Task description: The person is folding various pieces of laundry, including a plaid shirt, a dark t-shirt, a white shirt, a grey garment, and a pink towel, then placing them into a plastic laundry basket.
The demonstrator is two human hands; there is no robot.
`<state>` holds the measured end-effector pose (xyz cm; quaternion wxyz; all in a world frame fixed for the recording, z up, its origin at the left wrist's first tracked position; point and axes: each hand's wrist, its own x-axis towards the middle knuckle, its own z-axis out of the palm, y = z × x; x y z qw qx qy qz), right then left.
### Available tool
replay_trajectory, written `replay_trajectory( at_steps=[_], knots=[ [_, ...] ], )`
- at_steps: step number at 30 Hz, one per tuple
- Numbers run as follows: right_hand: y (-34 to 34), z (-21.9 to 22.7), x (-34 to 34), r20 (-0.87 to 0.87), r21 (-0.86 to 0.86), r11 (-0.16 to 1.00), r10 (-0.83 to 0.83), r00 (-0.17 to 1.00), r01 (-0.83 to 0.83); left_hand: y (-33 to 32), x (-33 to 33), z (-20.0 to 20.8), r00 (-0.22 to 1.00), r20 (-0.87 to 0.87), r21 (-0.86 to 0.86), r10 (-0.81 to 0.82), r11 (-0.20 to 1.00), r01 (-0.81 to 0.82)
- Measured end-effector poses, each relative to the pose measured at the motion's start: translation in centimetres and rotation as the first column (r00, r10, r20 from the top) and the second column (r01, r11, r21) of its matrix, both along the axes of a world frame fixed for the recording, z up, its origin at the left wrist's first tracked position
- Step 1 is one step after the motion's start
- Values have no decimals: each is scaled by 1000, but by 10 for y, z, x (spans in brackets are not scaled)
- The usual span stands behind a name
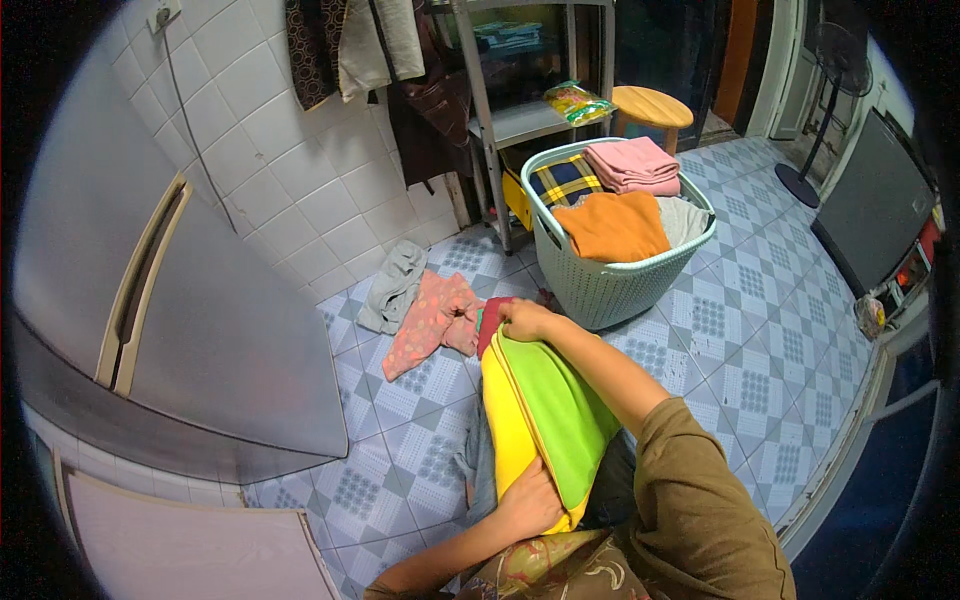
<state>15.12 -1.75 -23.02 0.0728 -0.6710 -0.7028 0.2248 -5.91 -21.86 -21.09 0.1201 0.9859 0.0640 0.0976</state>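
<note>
A yellow and lime-green garment (560, 410) lies lengthwise over my lap, with a zipper-like edge running where the two colours meet. My right hand (525, 320) reaches to its far end, fingers curled over the edge there. Closer to my body, my left hand (532, 500) grips the near end, on the yellow side. A dark red cloth (490, 322) shows beside my right hand; whether it belongs to the garment I cannot tell. On the floor beyond lie a pink patterned garment (430, 325) and a grey one (395, 287).
A pale green laundry basket (620, 285) holds folded clothes, orange, pink and plaid among them. Behind it stand a metal rack (525, 122) and a wooden stool (655, 105). A grey fridge (230, 330) is on the left, a black fan (800, 180) at the far right.
</note>
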Motion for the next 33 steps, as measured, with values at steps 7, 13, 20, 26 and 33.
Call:
replay_trajectory(
  at_steps=[7, 13, 20, 26, 33],
  knots=[
    [10, -3, 5, -173, -231, 961, 116, 978, -155, 9, -1, 6, 999, -44, -103, -14, 995, 9],
    [-35, 43, 38, -102, 375, 883, -263, 959, 282, 59, 3, 99, 915, -400, -513, -42, 838, -186],
    [-131, 62, 31, -190, 1, 886, -456, 870, 464, 64, 33, 50, 959, 107, -50, 261, 965, -257],
    [-150, 36, 8, -319, 208, 779, -518, 794, 592, 60, 22, 31, 968, 20, -59, 251, 967, -249],
    [-149, 55, 20, -281, 329, 736, -521, 806, 591, 68, 8, 35, 977, 43, -115, 210, 972, -204]
  ],
)
